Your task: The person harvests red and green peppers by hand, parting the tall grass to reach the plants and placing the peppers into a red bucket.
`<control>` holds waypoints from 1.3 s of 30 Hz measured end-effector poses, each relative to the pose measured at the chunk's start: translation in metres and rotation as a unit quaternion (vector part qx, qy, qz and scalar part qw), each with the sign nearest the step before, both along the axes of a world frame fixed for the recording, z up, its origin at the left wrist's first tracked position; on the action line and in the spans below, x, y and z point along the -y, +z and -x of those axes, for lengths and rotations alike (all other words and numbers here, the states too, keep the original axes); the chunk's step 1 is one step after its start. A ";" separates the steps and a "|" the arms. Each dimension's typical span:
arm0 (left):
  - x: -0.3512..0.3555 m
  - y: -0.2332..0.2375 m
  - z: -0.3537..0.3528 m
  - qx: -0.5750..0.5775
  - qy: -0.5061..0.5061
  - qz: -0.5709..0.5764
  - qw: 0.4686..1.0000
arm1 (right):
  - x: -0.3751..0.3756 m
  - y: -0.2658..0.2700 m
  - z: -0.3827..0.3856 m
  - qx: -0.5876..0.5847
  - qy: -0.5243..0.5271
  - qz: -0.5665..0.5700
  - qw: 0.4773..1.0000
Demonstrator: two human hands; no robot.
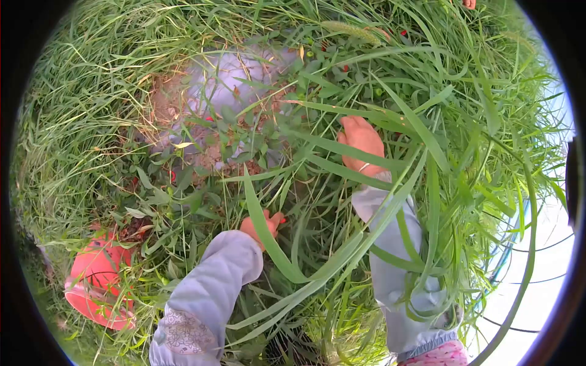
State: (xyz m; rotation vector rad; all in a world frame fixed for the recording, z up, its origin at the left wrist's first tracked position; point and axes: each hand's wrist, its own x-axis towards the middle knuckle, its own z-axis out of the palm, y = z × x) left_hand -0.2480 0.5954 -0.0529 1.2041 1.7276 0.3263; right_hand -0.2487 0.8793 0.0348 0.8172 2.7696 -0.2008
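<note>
My left hand [261,229] is low among green leaves, with its fingers closed on a small red pepper [282,219] that shows at the fingertips. Farther forward and to the right, my right hand [364,145] has its fingers curled in among the stems. Long grass blades [357,152] cross in front of it, and whatever it grips is hidden. Leafy plants [229,125] with a few small red peppers [173,177] grow between the grass, left of both hands.
A red bucket [85,296] lies tilted in the grass at the left. Greyish plastic sheeting [235,79] and bare soil [165,100] show ahead. Part of another person's hand [469,3] appears at the top right edge. Tall grass arches over my right sleeve [397,244].
</note>
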 end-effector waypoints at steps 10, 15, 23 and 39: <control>0.003 -0.001 0.008 0.036 0.017 -0.006 0.999 | -0.031 -0.045 -0.075 -0.125 -0.321 0.286 0.894; 0.005 -0.002 0.009 0.035 -0.020 0.001 0.999 | -0.018 -0.052 -0.071 0.034 -0.259 0.248 0.933; 0.010 0.003 0.013 0.032 0.002 -0.018 0.999 | 0.010 -0.030 -0.091 -0.090 -0.263 0.160 0.947; 0.010 0.003 0.013 0.038 -0.003 0.003 0.999 | 0.063 0.032 -0.060 -0.197 -0.045 0.152 0.968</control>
